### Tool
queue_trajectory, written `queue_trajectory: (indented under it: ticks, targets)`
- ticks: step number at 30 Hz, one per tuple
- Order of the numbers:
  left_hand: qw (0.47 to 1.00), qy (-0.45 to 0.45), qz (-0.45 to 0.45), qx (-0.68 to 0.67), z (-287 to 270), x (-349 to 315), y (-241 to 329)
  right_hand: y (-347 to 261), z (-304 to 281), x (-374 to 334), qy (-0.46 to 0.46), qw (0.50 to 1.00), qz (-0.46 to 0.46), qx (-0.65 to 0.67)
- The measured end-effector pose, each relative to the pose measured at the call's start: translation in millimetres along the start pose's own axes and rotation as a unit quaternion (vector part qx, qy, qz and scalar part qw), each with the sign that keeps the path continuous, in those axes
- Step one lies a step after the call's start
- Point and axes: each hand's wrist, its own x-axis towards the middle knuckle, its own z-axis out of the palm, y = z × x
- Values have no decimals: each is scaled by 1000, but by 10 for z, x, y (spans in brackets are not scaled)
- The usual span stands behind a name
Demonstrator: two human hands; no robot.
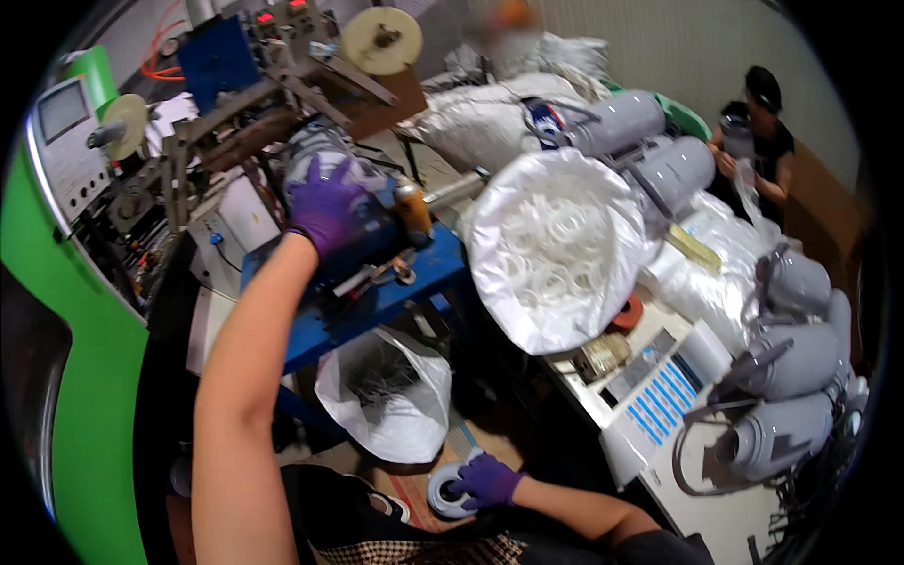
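Note:
My left hand (327,202), in a purple glove, reaches forward with its fingers spread. It lies at the near side of a grey, rounded part (315,141) on the machine; whether it presses on it I cannot tell. Low in the middle, near my lap, my right hand (488,482), also gloved, has its fingers curled over the edge of a pale grey plastic ring (443,492). An orange spray can (412,209) stands just right of my left hand on the blue workbench (367,315).
A white sack (494,292) full of clear plastic rings stands right of the bench. Below hangs a white bag (400,424) with plastic scraps. Grey plastic jugs (786,438) crowd the right table. At the far right, another person (763,141) handles a grey part.

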Motion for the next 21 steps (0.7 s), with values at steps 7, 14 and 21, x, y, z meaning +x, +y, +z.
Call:
queue_trajectory:
  ticks: [7, 14, 21]
  targets:
    - [873, -161, 388, -247, 23, -1868, 1448, -214, -929, -348, 190, 980, 16, 62]
    - [735, -202, 452, -464, 757, -3738, 2394, 852, -2132, -888, 291, 807, 435, -273]
    - [723, -199, 431, -502, 729, -3418, 2534, 1075, -1854, -870, 317, 801, 452, -233]
